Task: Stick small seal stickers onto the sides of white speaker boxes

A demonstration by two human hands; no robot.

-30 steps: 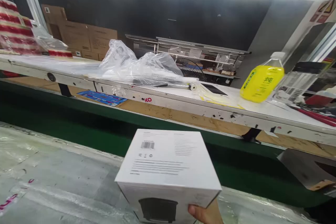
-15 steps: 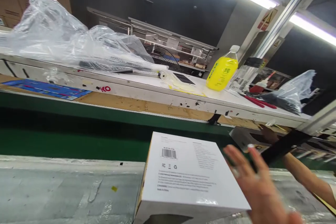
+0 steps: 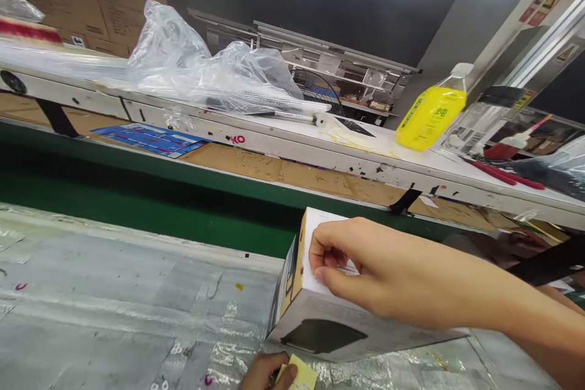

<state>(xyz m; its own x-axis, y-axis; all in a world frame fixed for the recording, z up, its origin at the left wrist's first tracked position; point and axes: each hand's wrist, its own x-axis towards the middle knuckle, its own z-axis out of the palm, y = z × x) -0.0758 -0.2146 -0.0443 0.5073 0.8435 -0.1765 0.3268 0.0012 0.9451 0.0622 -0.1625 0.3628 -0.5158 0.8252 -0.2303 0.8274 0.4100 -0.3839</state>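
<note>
A white carton (image 3: 320, 323) with a dark product picture on its front face stands tilted on the plastic-covered worktop (image 3: 114, 311). My right hand (image 3: 365, 268) reaches in from the right and lies over the carton's top. Its fingers are curled and pressed together near the top's left edge, gripping it. My left hand (image 3: 265, 373) shows only partly at the bottom edge, just in front of the carton. Its fingers pinch a small yellow slip (image 3: 299, 376).
A green conveyor belt (image 3: 114, 207) runs behind the worktop. Beyond it a white shelf (image 3: 292, 149) carries a crumpled clear plastic bag (image 3: 214, 70), a yellow bottle (image 3: 432, 119) and red-handled tools (image 3: 507, 173). A blue sheet (image 3: 150, 139) lies below, and cardboard boxes (image 3: 86, 0) stand far left.
My right hand went from hovering open beside the carton to closing on its top. The carton has tipped and turned. My left hand with the yellow slip has come into view.
</note>
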